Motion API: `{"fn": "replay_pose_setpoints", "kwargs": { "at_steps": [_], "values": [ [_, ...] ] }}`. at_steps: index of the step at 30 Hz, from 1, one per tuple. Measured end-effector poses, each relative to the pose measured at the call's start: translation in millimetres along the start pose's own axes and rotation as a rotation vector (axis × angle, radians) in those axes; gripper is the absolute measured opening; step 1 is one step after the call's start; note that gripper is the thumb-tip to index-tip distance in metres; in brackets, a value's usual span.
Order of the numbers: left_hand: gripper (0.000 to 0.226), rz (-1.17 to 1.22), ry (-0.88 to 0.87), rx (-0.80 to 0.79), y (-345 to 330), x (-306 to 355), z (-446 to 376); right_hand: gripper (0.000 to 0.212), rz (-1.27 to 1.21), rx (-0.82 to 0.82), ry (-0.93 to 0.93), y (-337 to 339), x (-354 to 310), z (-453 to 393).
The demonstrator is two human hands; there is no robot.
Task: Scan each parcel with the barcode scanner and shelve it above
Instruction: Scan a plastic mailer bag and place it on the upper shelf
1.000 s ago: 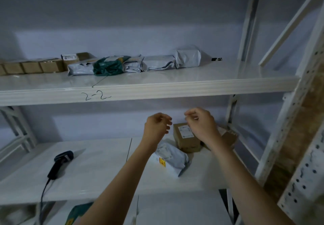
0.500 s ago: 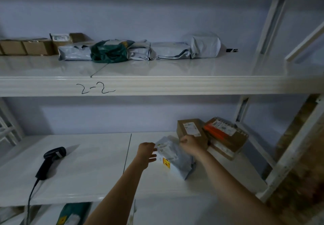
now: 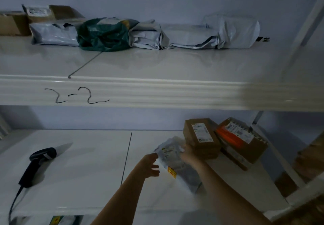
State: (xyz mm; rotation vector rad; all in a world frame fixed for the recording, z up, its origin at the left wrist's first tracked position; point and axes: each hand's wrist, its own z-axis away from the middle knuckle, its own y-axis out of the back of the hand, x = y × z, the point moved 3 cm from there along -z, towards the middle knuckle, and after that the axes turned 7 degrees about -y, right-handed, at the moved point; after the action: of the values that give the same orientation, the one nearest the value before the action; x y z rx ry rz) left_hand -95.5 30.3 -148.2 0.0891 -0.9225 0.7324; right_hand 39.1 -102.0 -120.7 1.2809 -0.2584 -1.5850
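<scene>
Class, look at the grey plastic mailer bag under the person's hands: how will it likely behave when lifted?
The grey mailer bag looks wrinkled and soft, so it will probably sag rather than stay stiff. Its glossy plastic may be slippery under the right hand. It lies flat on the lower shelf, so rolling seems unlikely.

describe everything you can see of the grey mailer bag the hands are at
The grey mailer bag looks like soft, crinkled plastic film. It lies on the lower shelf, left of the brown boxes. A white label sits on its upper face and a yellow sticker near its front left edge. The right hand grips its far end; the left hand is at its left edge, contact unclear.
</scene>
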Motion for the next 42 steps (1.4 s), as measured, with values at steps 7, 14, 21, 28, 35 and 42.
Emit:
{"fn": "replay_pose_setpoints", "kwargs": {
  "at_steps": [7,14,21,28,35,42],
  "values": [
    [0.058,0.047,0.091,0.022,-7,-5,-26,0.038,0.176,-0.094,-0.053,-7,2,-35],
    [0.074,0.024,0.249,-0.107,-11,-9,-46,0.05,0.242,-0.228,-0.114,-20,-3,-55],
    [0.031,-0.105,0.097,-0.007,-7,8,-51,0.044,0.073,-0.199,-0.103,-11,-13,-67],
    [0.02,-0.118,-0.008,0.07,26,43,-25,0.021,-0.362,-0.365,-0.12,-16,-11,-63],
    [0.04,-0.131,-0.145,0.04,55,64,25,0.044,-0.729,-0.699,-0.028,-43,-34,-25],
    [0.049,-0.044,-0.235,0.076,100,63,89,0.047,-0.741,-0.767,0.027,-72,-84,22]
  ]
}}
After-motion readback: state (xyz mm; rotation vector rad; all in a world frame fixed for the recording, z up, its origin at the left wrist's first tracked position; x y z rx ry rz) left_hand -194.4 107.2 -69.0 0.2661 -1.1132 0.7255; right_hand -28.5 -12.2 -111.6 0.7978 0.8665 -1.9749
